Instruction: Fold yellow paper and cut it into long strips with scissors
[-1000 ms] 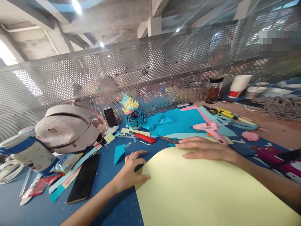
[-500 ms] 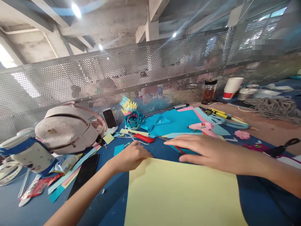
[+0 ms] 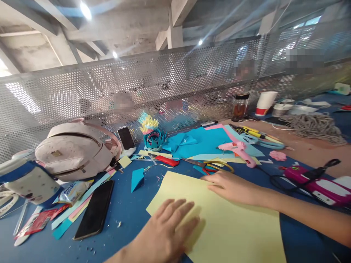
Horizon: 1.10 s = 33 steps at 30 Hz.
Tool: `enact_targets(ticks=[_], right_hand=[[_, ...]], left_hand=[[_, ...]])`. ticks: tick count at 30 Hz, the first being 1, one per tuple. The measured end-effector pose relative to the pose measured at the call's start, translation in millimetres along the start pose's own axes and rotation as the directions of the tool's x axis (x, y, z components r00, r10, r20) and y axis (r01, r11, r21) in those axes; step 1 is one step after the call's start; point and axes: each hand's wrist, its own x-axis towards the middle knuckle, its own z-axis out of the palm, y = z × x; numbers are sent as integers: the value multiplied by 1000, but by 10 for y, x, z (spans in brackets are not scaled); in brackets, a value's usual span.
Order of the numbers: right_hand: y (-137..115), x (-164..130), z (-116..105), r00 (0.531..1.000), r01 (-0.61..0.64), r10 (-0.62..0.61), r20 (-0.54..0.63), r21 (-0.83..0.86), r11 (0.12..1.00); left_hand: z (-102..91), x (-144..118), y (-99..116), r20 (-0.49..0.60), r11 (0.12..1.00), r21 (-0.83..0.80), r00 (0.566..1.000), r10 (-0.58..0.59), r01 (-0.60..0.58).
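Observation:
A large pale yellow sheet of paper (image 3: 241, 226) lies on the blue table in front of me, turned at a slant. My left hand (image 3: 167, 230) is over its near left part, palm down with the fingers spread, casting a shadow on it. Along the far edge rests my right hand (image 3: 233, 188), its fingers stretched out flat over the paper. Just beyond that hand are scissors (image 3: 204, 164) with red and yellow handles, partly over blue scraps. A red comb-like tool (image 3: 167, 160) lies to their left.
Behind are blue paper sheets (image 3: 214, 140), a folded-paper lotus (image 3: 153, 138) and a pink glue gun (image 3: 238, 150). On the left lie a black phone (image 3: 95, 210), a pale backpack (image 3: 74, 151) and a mug (image 3: 30, 182). A magenta device (image 3: 315, 184) with a black cord sits right.
My left hand has come from the far left corner of the sheet back toward me, its fingers spreading. The sheet has turned, and my right hand has lowered onto its far edge.

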Motion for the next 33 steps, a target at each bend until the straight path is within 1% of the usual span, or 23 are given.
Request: enact_targets(ticks=[1,4,6,7,9,11,13,15,19,22,24,26,29,31,33], right_hand=[[0,-31,-4,999,12,-13,35,37,999],[-46,-49,-17,983,109,-128,129,144,984],[-102,-4,-5,967,168,-192,168,143,975],[-133,28,11,963,184,-204,174,127,975],[-190,97,64,969,187,-198,146,84,979],[-222,152,144,976,193,-197,92,52,980],[-217,174,243,970,241,-242,39,19,970],[-180,160,344,945,328,-327,16,-43,944],[-106,89,471,879,472,-475,36,-189,861],[-117,87,450,824,561,-564,52,-203,802],[-146,115,404,785,617,-613,89,-188,764],[-165,149,368,764,644,-635,113,-180,744],[-137,193,378,774,632,-624,103,-184,753],[-85,218,423,781,623,-614,112,-197,757],[-29,245,470,796,605,-593,123,-209,768]], left_hand=[[83,-92,59,-6,1000,10,1000,27,-27],[269,-285,112,12,998,63,1000,19,-19],[304,-331,84,32,997,77,999,24,-27],[298,-333,65,43,996,78,999,29,-33],[268,-319,30,64,997,72,997,36,-40],[245,-307,9,66,996,72,997,39,-44],[247,-317,-3,41,995,85,998,41,-45],[270,-349,-14,-3,993,109,999,44,-43],[324,-406,-54,-84,989,142,996,40,-28],[332,-405,-96,-112,989,144,993,39,-23],[324,-393,-118,-112,990,140,993,41,-25],[321,-387,-129,-99,991,135,995,34,-21],[343,-411,-127,-80,991,130,997,-11,21],[362,-445,-129,-57,992,102,996,-73,78],[355,-476,-146,6,990,35,991,-134,134]])
